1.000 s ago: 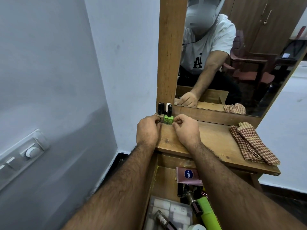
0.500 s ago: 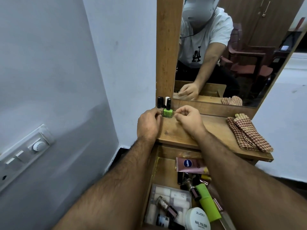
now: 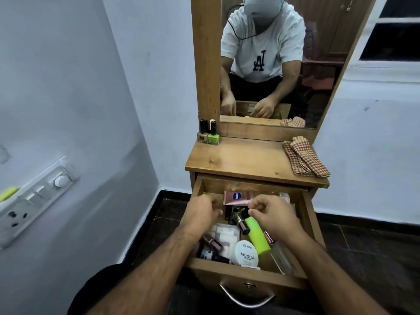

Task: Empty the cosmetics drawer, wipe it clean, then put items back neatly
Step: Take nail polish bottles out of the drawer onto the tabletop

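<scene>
Pale blue walls [image 3: 68, 87] are meeting in a corner behind a wooden dressing unit, with dark tiles covering the floor [image 3: 363, 242]. A tall mirror [image 3: 284, 64] is standing above the wooden counter [image 3: 245, 160]. A switch panel [image 3: 38, 196] is sitting on the left wall. A folded checked cloth [image 3: 304, 156] is lying at the counter's right edge. Two nail polish bottles [image 3: 209, 134], one beige and one green, are standing upright at the back left corner. Below, the drawer [image 3: 247, 275] is standing pulled out, holding cosmetics: a green tube [image 3: 258, 236], a pink tube [image 3: 236, 198], and a white round tub [image 3: 246, 251] reading "ZUDIO NAIL POLISH". The left hand [image 3: 201, 212] and right hand [image 3: 273, 214] are hovering over the drawer, fingers curled and gripping nothing visible.
</scene>
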Demonstrator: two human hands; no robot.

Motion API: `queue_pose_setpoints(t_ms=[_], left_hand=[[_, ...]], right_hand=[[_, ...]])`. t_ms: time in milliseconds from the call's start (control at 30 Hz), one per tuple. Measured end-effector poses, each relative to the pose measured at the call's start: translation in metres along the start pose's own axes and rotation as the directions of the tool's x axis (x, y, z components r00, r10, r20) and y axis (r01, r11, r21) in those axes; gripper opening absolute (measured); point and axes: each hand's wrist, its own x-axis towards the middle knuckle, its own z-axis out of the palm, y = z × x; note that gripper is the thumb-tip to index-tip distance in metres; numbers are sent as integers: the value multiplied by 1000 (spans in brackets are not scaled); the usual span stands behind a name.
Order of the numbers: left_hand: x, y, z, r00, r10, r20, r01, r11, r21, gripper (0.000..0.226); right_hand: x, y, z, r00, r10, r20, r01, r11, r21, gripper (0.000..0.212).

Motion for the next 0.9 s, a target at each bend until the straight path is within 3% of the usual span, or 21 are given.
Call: queue_pose_setpoints(t_ms=[100, 200, 400, 567, 733, 900], left_hand=[[5, -1, 7, 997, -52, 56, 50, 998, 41, 27], [17, 2, 12, 995, -38, 93, 30, 996, 85, 26], [37, 5, 19, 984, -25, 175, 34, 998, -48, 40], [40, 2, 24, 966, 74, 248, -31, 984, -173, 48], [38, 3, 16, 995, 14, 100, -13, 1000, -12, 43], [41, 1, 17, 992, 8, 129, -17, 998, 67, 41]], right_hand=[[0, 5, -2, 999, 45, -17, -46, 995, -85, 12], [6, 7, -6, 999, -21, -41, 9, 962, -274, 20], [24, 2, 1, 994, -67, 89, 105, 829, -550, 38], [26, 2, -2, 997, 47, 61, 1, 785, -619, 41], [19, -5, -14, 996, 33, 80, 24, 785, -619, 28], [12, -7, -34, 961, 80, 264, 99, 794, -600, 30]])
